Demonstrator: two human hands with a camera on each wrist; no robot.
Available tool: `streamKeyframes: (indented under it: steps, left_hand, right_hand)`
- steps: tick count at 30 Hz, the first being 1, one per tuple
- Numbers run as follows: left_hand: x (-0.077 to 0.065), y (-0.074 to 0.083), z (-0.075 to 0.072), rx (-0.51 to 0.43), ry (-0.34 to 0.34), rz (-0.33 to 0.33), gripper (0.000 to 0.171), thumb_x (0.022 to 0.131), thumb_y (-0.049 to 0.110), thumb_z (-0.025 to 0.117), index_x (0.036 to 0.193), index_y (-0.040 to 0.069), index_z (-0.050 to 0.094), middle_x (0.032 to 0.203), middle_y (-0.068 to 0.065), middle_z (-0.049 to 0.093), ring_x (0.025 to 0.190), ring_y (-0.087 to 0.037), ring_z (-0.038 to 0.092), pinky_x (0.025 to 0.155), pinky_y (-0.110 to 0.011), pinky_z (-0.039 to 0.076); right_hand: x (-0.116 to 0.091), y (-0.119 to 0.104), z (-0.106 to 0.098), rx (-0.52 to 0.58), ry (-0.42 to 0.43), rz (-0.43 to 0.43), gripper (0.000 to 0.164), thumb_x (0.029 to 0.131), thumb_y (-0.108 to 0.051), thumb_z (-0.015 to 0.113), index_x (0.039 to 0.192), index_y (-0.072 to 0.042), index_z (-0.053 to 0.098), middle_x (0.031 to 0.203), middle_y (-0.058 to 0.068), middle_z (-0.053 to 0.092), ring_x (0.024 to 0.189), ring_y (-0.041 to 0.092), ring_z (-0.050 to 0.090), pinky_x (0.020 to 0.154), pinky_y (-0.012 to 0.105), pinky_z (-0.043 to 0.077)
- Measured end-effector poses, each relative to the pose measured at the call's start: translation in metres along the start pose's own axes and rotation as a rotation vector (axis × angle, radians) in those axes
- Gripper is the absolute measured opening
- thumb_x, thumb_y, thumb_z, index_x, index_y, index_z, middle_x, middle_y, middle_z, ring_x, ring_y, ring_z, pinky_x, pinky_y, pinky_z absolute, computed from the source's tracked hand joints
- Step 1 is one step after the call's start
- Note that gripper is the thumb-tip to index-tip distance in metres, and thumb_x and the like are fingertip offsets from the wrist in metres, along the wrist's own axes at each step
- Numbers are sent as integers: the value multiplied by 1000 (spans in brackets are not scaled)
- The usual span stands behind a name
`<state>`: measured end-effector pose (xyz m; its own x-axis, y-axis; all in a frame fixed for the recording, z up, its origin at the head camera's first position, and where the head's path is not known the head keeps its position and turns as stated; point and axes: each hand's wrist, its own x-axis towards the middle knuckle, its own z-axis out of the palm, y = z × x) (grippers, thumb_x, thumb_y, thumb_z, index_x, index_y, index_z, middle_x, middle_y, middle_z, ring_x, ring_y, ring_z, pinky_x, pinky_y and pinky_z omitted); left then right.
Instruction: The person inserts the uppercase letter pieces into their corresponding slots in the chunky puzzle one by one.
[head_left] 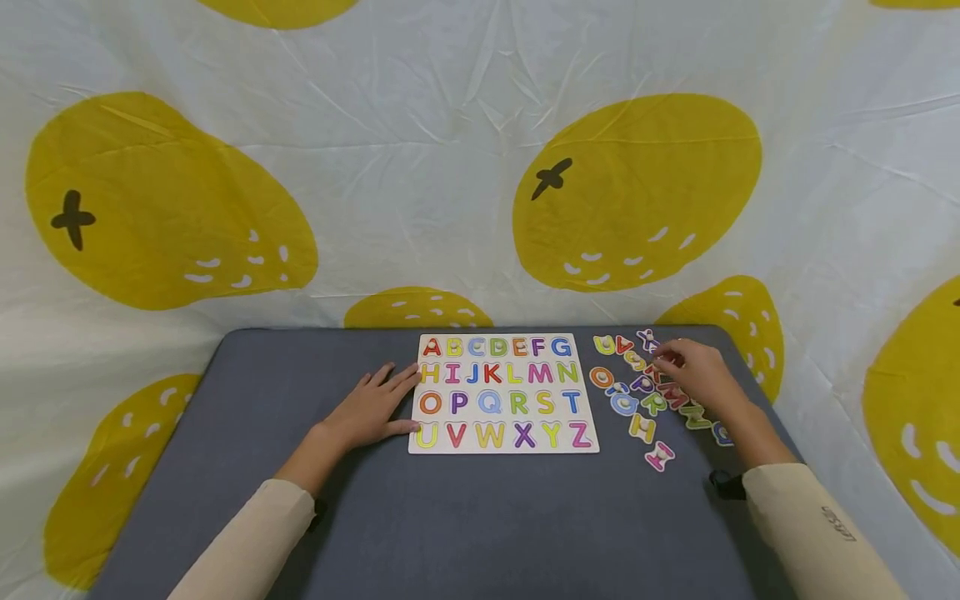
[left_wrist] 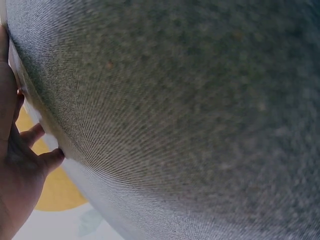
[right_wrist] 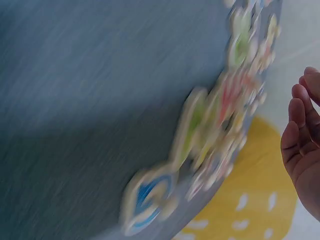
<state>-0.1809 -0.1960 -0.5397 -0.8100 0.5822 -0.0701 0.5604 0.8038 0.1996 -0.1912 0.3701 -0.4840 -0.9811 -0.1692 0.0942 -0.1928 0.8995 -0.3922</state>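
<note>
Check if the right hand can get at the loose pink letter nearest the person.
Likely yes: the pink letter lies uncovered, with bare table on its near side. The right hand is farther out, so it would probably just need to draw back.

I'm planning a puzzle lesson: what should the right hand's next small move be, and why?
Probably pinch the loose X piece: it lies close beside the right hand, no letter shows in those fingers, and the left hand touches the board's left edge, where it could steady it.
</note>
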Motion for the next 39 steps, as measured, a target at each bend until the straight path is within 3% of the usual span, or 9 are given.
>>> streamKeyframes:
  steps: [5,9,18,29,35,39]
  left_hand:
    - [-1,0,-1,-4,0,6,92,94,67,61,165,19,28,173,-2,24,155,-44,26,117,-72,28]
    - [-1,0,-1,1,1,2,91,94,66,61,165,18,29,172,-3,24,155,-44,26,116,-72,29]
    - [1,1,-1,6,-5,-2,92,94,68,60,165,19,28,172,-2,24,155,-44,26,116,-72,29]
    - [0,2,-2,2,-1,-1,91,95,66,61,165,18,28,172,-3,25,155,-45,26,116,-72,28]
    - [-1,2,0,3,-3,-8,92,94,66,61,165,18,28,172,-3,25,155,-45,25,116,-72,28]
    - [-1,2,0,3,-6,-10,92,94,66,61,166,18,28,172,-3,24,155,-44,25,117,-72,28]
  right_hand:
    - [-18,33,-7,-1,3,108,27,99,-22,72,114,1,73,93,13,72,78,23,61,66,29,50]
    - [-28,52,-10,34,15,144,29,99,-21,71,114,4,71,95,17,73,78,24,60,63,23,49]
    - [-45,80,-8,-32,37,189,27,96,-19,73,100,8,71,82,16,69,73,25,58,64,31,45]
    - [-49,81,0,-27,-47,321,36,99,-25,70,103,11,64,81,18,65,73,27,56,63,30,43]
    - [-47,72,1,-47,-30,330,32,96,-22,71,98,9,63,78,17,63,70,27,55,61,29,43]
    - [-45,71,3,-47,35,293,26,96,-16,71,95,8,64,74,15,62,69,27,53,60,30,41]
